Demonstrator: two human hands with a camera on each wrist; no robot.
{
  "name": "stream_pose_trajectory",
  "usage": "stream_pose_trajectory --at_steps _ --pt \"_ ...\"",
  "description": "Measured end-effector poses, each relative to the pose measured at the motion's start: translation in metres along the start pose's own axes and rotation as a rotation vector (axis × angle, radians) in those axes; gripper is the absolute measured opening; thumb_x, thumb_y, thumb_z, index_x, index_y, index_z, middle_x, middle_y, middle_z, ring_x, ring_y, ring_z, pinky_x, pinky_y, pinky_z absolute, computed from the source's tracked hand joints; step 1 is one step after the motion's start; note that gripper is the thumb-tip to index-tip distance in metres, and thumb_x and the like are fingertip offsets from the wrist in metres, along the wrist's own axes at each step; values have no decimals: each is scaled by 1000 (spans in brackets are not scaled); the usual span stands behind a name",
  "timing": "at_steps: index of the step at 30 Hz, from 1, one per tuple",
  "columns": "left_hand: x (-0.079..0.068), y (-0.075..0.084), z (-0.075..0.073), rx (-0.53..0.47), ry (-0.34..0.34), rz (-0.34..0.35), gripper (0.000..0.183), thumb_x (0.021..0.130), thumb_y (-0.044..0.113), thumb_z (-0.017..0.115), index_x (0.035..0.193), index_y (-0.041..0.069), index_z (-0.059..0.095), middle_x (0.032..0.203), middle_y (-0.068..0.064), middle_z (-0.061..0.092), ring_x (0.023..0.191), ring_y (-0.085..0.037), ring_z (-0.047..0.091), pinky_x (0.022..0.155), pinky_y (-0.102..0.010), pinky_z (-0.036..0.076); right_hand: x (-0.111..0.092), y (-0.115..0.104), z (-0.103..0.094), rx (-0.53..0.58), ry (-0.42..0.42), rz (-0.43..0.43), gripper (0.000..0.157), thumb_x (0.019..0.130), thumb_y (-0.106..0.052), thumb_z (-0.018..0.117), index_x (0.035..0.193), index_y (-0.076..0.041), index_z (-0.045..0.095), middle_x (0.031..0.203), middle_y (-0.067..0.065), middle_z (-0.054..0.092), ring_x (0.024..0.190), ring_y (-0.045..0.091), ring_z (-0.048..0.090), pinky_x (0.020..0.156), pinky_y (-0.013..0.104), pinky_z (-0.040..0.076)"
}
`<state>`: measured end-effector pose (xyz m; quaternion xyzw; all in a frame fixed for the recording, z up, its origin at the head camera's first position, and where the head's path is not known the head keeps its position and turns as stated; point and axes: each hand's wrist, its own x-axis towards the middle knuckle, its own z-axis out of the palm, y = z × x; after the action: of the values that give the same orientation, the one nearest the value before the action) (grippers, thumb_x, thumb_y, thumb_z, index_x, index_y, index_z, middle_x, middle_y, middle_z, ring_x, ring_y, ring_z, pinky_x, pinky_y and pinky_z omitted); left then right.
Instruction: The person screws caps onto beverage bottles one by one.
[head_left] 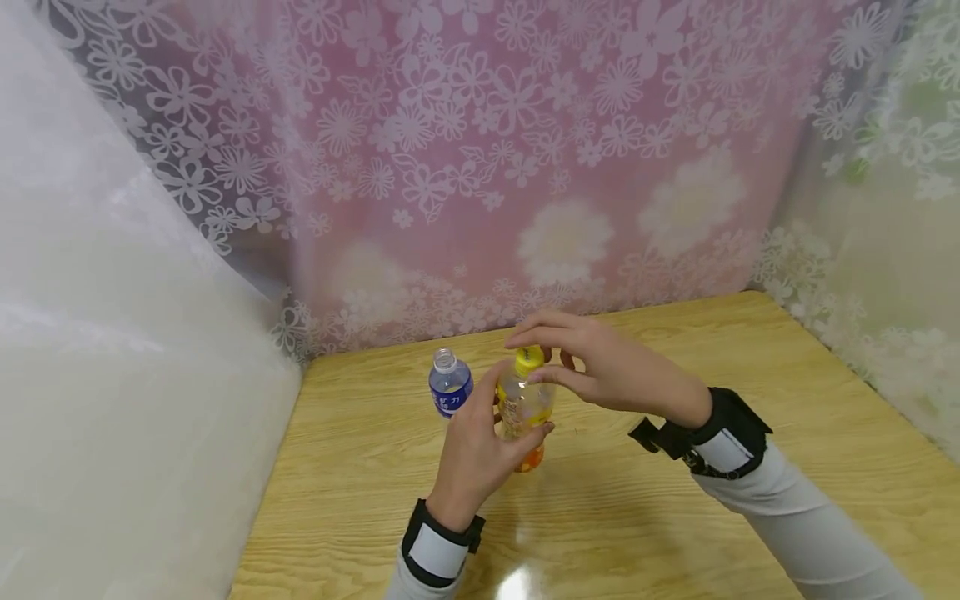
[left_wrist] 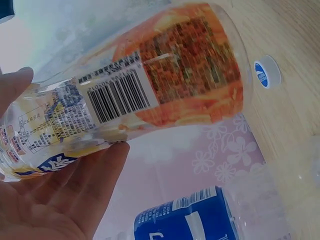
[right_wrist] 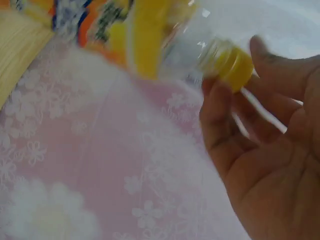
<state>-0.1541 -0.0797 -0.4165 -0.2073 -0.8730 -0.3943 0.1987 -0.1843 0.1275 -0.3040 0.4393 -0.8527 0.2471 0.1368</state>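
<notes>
"Above the wood-grain counter, what is being handled?"

"One clear bottle with an orange and yellow label, held by both hands, neck uppermost. The left hand grips its body, thumb on one side and fingers on the other."

"Condition of the right hand?"

"Thumb and fingers bent about the yellow cap, pinching it. The cap sits at the neck of the held bottle; whether it is tight or loose cannot be determined."

"Location of that bottle?"

"In front of the person, between the two hands, over the far half of the counter. Contact between its base and the surface could not be confirmed. Its label reads blurred from the right wrist; from the left wrist a barcode is legible as such."

"Other items noted?"

"A blue-labelled bottle stands upright on the counter, left of the held one and near the left hand, its neck bare. The left wrist view also records a white cap, blue-marked face up, resting on the counter apart from the held bottle."

"Surroundings?"

"Pink floral curtain behind. Black straps with white patches, one on each wrist."
</notes>
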Motion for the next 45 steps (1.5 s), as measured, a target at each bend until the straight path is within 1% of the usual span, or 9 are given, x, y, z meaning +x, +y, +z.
stream_pose_trajectory --at_steps 3,10,17,23,26,31,35,41,45 --pt "0 -1 -1 -36 -7 -9 91 82 40 91 156 19 42 136 -5 66 114 -19 73 82 -28 64 2 7 -5 93 -40 -48 39 96 -5 74 133 -17 70 131 -2 69 99 9 65 77 26 57" --pt "-1 -4 -2 -31 -2 -7 87 82 41 90 153 19 45 135 -4 67 112 -18 73 80 -31 65 5 7 -1 41 -29 -43 33 93 -8 78 125 -15 74 106 -6 69 84 5 58 72 25 53" --pt "1 -6 0 -16 -2 -38 83 82 42 90 150 18 48 129 -3 68 106 -15 73 78 -26 63 6 -3 9 -10 26 138 23 95 -14 78 118 -11 73 102 0 71 84 9 65 74 28 57" --pt "2 -2 4 83 79 -6 80 79 40 92 144 17 53 121 -3 71 95 -15 75 74 -29 62 6 -15 19 -6 115 254 22 95 -17 78 112 -5 72 94 5 68 76 12 60 66 26 53" --pt "1 -5 4 61 68 -18 82 79 41 93 146 18 52 124 -3 71 98 -16 75 75 -29 64 8 -13 16 -7 67 204 24 96 -18 78 117 -7 72 104 5 69 81 14 63 68 26 54" --pt "0 -8 0 -98 -18 -61 85 80 43 92 152 26 49 134 -2 67 109 -18 73 82 -34 66 11 3 -2 81 -100 -20 33 98 -6 72 130 -14 73 131 1 69 103 15 70 80 28 59" --pt "1 -9 -2 -149 -40 -91 86 81 42 92 153 30 48 138 0 64 112 -19 71 85 -36 66 14 6 -7 63 -132 -114 34 97 -1 71 128 -16 74 123 -2 71 104 14 70 83 30 60" --pt "2 -6 -2 -198 -62 -115 82 80 45 91 151 31 51 133 1 67 107 -17 71 81 -27 64 15 5 -5 4 -101 -102 27 95 -2 74 119 -13 74 111 -2 68 97 11 68 83 30 61" --pt "0 -3 1 -148 -32 -124 82 80 47 90 150 29 52 130 0 69 104 -17 72 79 -25 62 13 -1 1 -75 -50 -26 22 96 -7 75 117 -10 74 106 1 67 85 10 63 74 26 57"
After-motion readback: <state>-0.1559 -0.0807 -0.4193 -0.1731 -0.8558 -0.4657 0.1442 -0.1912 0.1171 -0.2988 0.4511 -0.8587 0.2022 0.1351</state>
